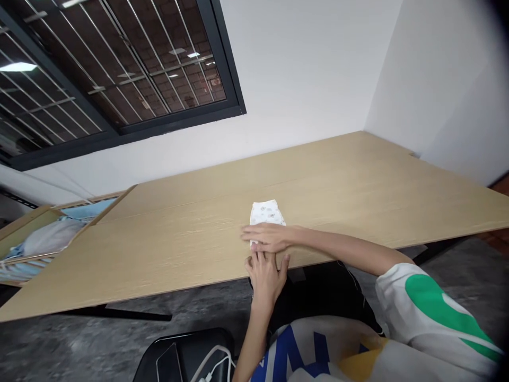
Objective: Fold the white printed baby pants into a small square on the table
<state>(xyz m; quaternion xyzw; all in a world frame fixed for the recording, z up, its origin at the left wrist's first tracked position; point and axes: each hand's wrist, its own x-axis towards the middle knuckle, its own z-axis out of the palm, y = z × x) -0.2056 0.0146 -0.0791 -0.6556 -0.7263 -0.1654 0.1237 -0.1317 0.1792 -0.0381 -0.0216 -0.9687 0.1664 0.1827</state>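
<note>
From the head view: the white printed piece (265, 212) (small folded cloth or a diaper maybe, can't really tell which) is on the bench (178, 239), close to the near edge, with its far end poking out past the fingers. The right hand (268, 236) lies across it, flat and stretched out, fingers pointing left, not wrapped around anything. It's a bit blurry, so no clue how hard it's pressing. The left hand (265, 273) comes up from the near edge with the thumb spread away from the fingers, so no pinch there as far as I can see. Its fingertips run up to the right hand and get partly lost there, so whether they touch the piece is anyone's guess.

For doing this bit well, imo: keep the palm flat and let one hand anchor the near end while the other smooths away from it, nice and even. Push too hard sideways and I'd expect the thing to skid or bunch up. Crossing hands like that is a bit cramped too, so a little more room between them would help.

Position-wise, the piece sits under the right hand, sticking out beyond it on the far side, and straight ahead of the left hand.
</note>
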